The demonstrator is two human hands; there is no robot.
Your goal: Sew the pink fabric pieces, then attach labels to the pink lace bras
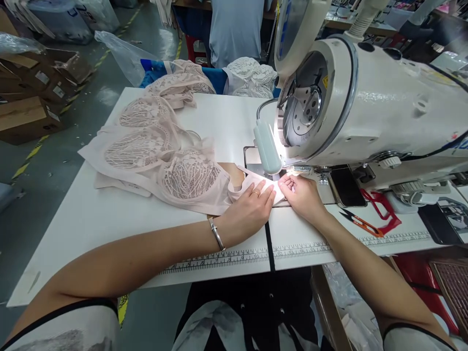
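A pale pink lace bra (192, 175) lies across the white table, its band end running under the needle area of a sewing machine (383, 107). My left hand (248, 212) rests flat on that band, fingers stretched toward the needle. Just right of the needle, my right hand (302, 195) pinches the band's edge between thumb and fingers. A small lamp (268, 146) lights the spot and partly covers the needle and presser foot. More lace bra pieces (146, 112) are joined or heaped behind, trailing to the table's far edge.
Orange thread snips (361, 223) and a red plastic piece (383, 209) lie right of my right hand. Phones (349, 186) rest by the machine. A ruler strip (226, 257) edges the table front. White lace (252, 75) is heaped beyond; cardboard boxes (29, 117) stand left. Another person (236, 29) is ahead.
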